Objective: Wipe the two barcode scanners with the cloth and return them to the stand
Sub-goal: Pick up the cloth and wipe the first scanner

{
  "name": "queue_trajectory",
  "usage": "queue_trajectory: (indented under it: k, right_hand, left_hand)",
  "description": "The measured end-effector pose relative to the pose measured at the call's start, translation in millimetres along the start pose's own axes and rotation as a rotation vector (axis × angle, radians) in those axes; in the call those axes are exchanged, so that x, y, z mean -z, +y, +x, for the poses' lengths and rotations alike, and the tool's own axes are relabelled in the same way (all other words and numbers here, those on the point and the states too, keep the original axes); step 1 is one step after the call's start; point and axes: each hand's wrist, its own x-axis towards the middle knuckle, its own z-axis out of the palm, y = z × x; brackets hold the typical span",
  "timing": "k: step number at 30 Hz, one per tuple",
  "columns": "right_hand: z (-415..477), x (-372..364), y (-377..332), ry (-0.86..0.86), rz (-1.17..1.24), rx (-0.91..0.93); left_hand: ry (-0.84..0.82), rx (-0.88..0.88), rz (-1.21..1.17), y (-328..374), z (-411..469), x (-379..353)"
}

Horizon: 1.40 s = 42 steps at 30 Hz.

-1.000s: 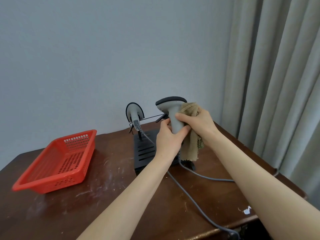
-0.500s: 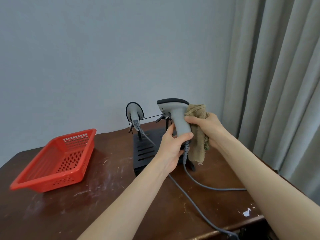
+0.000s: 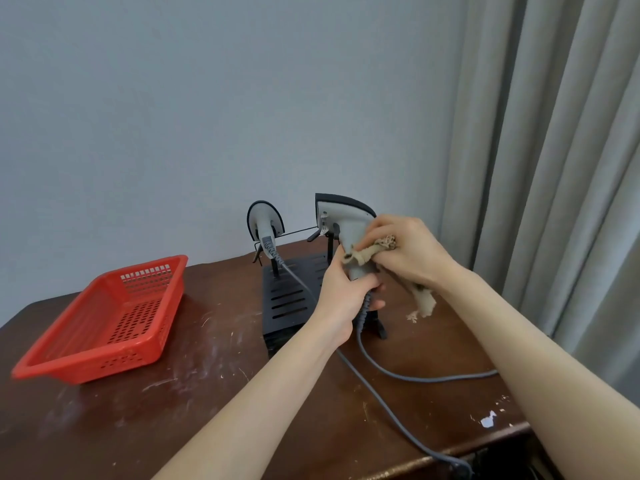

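- Our left grip (image 3: 341, 301) curls round the scanner (image 3: 346, 220) handle; our right grip (image 3: 410, 254) pinches the cloth (image 3: 367, 253) against it.
- Careful: the cable (image 3: 415, 377) could snag the stand (image 3: 287, 296) and tug our scanner loose.

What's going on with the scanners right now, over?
Left hand grips held scanner by its handle. Right hand presses cloth against it. Other scanner sits on stand. Nothing in the way.

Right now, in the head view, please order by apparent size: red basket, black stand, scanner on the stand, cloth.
1. red basket
2. black stand
3. Unsure: scanner on the stand and cloth look similar; the cloth is bunched and partly hidden in the right hand.
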Motion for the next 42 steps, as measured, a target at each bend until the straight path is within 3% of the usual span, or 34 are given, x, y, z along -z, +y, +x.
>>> queue_trajectory:
  k: [3,10,18,22,24,30,34,39,42]
  right_hand:
    - [-4.3,-0.2,-1.6,-0.061,-0.016,0.019]
    - [15.1,-2.2,13.2,0.174,-0.058,-0.042]
    - [-6.8,1.9,0.8,-0.085,0.049,0.016]
    - [9.0,3.0,3.1,0.148,-0.102,-0.058]
    - [14.7,2.2,0.6,0.222,-0.143,-0.01]
    - [20.8,-7.6,-12.2,0.278,-0.239,0.062]
    - [14.0,-1.3,-0.1,0.275,-0.258,-0.056]
    - [22.8,1.6,-16.4,0.391,-0.176,0.007]
    - [29.1,2.4,-18.0,0.336,-0.217,-0.006]
  left_hand:
    - [-0.001,-0.025,0.035,-4.2,-1.7,2.0]
    - [-0.043,-0.019,0.031,0.7,-2.9,1.7]
    - [-0.032,-0.002,0.071,-3.5,-5.4,8.4]
    - [-0.043,-0.03,0.126,0.8,-8.4,1.8]
    - [-0.044,-0.055,0.165,2.9,-9.4,-1.4]
    - [0.029,-0.094,0.31,2.8,-3.8,-5.7]
    - [0.073,-0.121,0.336,2.8,-3.0,0.7]
    - [0.015,-0.109,0.373,7.8,-4.9,-9.0]
    - [0.031,-0.086,0.381,4.8,-5.8,-13.5]
